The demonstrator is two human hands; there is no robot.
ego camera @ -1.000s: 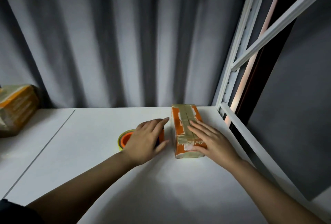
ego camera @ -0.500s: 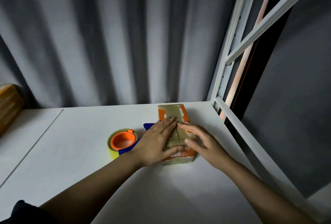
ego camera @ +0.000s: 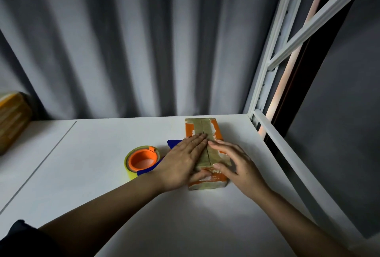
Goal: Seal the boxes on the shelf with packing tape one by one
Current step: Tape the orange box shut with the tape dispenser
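**Both hands flat on the taped orange box**

Toward the far right corner of the white shelf (ego camera: 205, 226) lies the orange box (ego camera: 207, 176), long and narrow, its length running from near to far. Its top is covered by broad strips of brownish, slightly glossy packing tape, with a dark seam line down the middle where the two flaps meet. Orange card with white torn-looking patches shows along both long edges, and white lettering, too small to read, sits on the near end and the right side. The near end face is taped over as well.

On its top, the left hand (ego camera: 183, 162) lies palm down with fingers straight and together, pressing the left flap, thumb at the near end of the box. The right hand (ego camera: 238, 164) rests on the right flap with fingers spread and slightly bent, thumb on the top near the seam; neither hand's grip closes round anything.

Just left of the box, partly under the left hand, sits the tape dispenser (ego camera: 141, 160): a yellowish tape roll on an orange core with a blue body.

At the far left edge stands another taped box (ego camera: 12, 119). A grey curtain (ego camera: 133, 41) hangs behind, and the white shelf frame (ego camera: 267, 71) rises on the right.
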